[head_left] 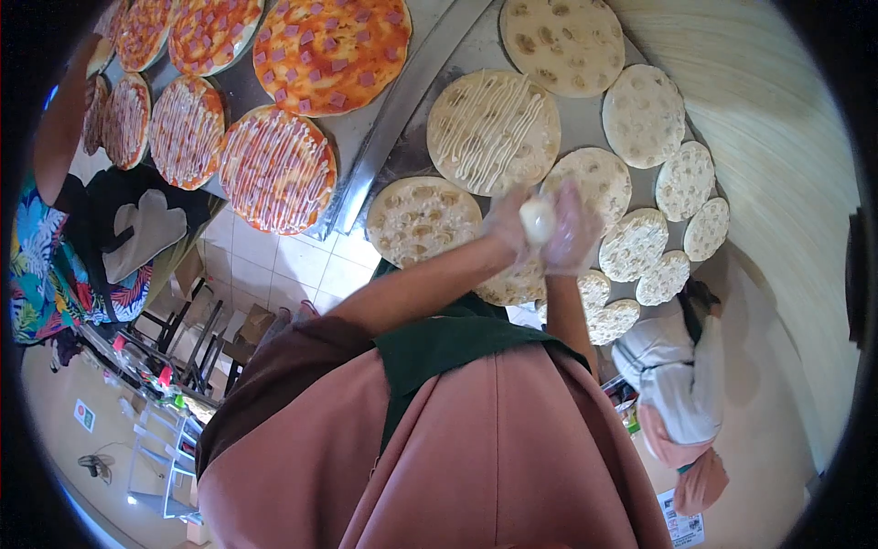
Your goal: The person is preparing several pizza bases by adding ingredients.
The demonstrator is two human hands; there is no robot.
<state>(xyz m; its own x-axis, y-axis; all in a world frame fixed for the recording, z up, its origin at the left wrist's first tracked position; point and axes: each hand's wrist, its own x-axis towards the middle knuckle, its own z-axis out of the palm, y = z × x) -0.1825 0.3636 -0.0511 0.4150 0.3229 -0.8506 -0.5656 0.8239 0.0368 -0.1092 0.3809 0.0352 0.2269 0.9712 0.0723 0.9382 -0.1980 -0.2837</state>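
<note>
Over the table, my left hand [509, 221] and my right hand [569, 229], both in clear plastic gloves, close together around a rounded white sauce bag [538, 221]; its tip is hidden and the hands are slightly blurred. Just beyond them lies a pale round pizza crust [494, 128] with thin cream-coloured sauce lines, most of them across its middle. A plain crust [424, 221] sits left of my left hand. Behind my right hand is another bare crust [593, 183], partly covered by it.
A metal strip [384, 133] divides the table. On its left lie several red-sauced pizzas, some with pink ham squares [331, 55], some with white sauce stripes [279, 170]. More bare crusts [644, 116] stand right. One person's arm [57, 137] reaches in at left; another person [672, 384] stands right.
</note>
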